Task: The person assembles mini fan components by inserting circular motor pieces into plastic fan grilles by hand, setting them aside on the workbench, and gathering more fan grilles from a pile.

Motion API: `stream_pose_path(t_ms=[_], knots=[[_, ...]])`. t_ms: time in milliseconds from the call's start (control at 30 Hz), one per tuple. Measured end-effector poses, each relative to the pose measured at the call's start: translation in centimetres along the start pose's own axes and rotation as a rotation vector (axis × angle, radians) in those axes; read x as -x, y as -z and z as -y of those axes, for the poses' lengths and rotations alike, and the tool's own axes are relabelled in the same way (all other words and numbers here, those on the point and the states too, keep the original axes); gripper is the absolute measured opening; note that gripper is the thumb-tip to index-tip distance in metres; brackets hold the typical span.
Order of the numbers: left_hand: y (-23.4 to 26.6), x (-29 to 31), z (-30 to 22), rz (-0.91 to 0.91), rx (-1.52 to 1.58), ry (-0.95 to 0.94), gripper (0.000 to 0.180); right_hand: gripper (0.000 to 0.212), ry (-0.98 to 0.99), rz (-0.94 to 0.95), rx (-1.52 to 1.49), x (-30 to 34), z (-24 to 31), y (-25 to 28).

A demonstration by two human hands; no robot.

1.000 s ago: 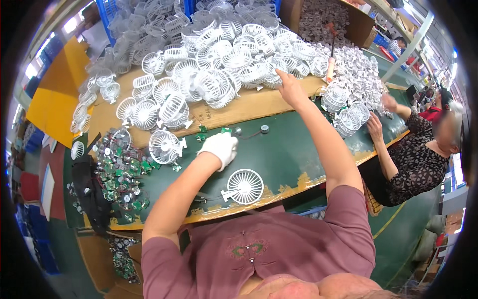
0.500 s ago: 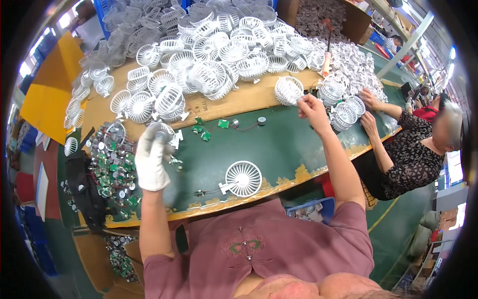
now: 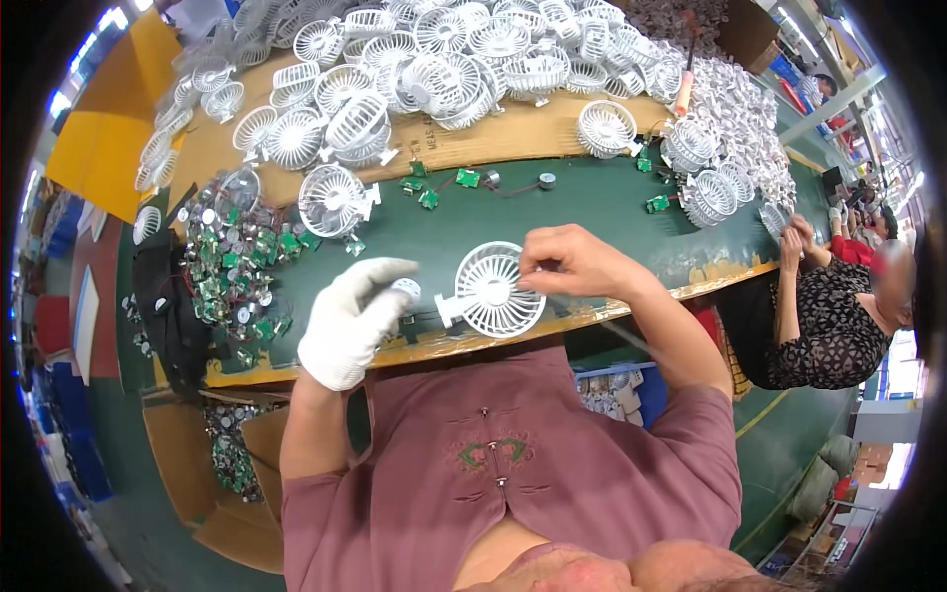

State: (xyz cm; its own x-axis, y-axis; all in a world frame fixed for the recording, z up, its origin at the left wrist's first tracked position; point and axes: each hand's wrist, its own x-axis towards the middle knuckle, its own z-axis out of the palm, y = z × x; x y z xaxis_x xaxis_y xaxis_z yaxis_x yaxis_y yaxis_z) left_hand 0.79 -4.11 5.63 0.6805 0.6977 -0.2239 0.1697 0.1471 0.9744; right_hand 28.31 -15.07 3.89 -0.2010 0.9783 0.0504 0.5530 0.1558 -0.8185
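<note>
Green worktop (image 3: 592,209), smooth, near edge worn and yellowish, curved by the lens. Co-worker (image 3: 824,331) at right, patterned dark top, both hands at the far right end. Flat tan cardboard (image 3: 543,128) on the far side, under a big pile of white plastic fan cages (image 3: 439,59), round, thin-ribbed, jumbled. Far right: heap of small white parts (image 3: 735,128), irregular shapes. Left: tangled heap of wired motors and green boards (image 3: 237,261), metal and circuit board mixed, beside a limp black cloth item (image 3: 176,311).

Left hand (image 3: 345,326), white knit glove, near side, partly open, thumb and fingers around a small round motor (see last). Right hand (image 3: 582,264), bare, fingers curled in, at the right rim of one fan cage (image 3: 491,291); cannot tell whether it grips it. That cage lies near the worktop's near edge, between the hands: radial ribs, solid round hub, short tab pointing left.

Loose green boards (image 3: 468,179) mid-worktop, flat, squarish, beyond the cage. Held motor (image 3: 407,289): pale disc face, at the glove's fingertips.
</note>
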Motion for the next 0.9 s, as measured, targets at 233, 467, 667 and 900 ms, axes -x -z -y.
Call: stream_pose_path(t_ms=[233, 467, 667, 900], knots=[[-0.9, 0.6, 1.0, 0.111, -0.061, 0.058, 0.029, 0.01, 0.024, 0.053, 0.165, -0.3, -2.6, -1.5], [-2.3, 0.1, 2.3, 0.158, -0.003, 0.081, 0.033, 0.016, -0.074, -0.029, 0.195, 0.5, -2.8, -1.8], [-4.3, -0.4, 2.7, 0.109, -0.094, 0.008, 0.039, 0.034, 0.09, -0.238, 0.624, 1.1, 1.1, -2.8], [-5.6, -0.4, 2.5, 0.144, -0.229, -0.03, 0.056, 0.04, 0.3, -0.334, 0.417, 0.7, 2.8, -7.1]])
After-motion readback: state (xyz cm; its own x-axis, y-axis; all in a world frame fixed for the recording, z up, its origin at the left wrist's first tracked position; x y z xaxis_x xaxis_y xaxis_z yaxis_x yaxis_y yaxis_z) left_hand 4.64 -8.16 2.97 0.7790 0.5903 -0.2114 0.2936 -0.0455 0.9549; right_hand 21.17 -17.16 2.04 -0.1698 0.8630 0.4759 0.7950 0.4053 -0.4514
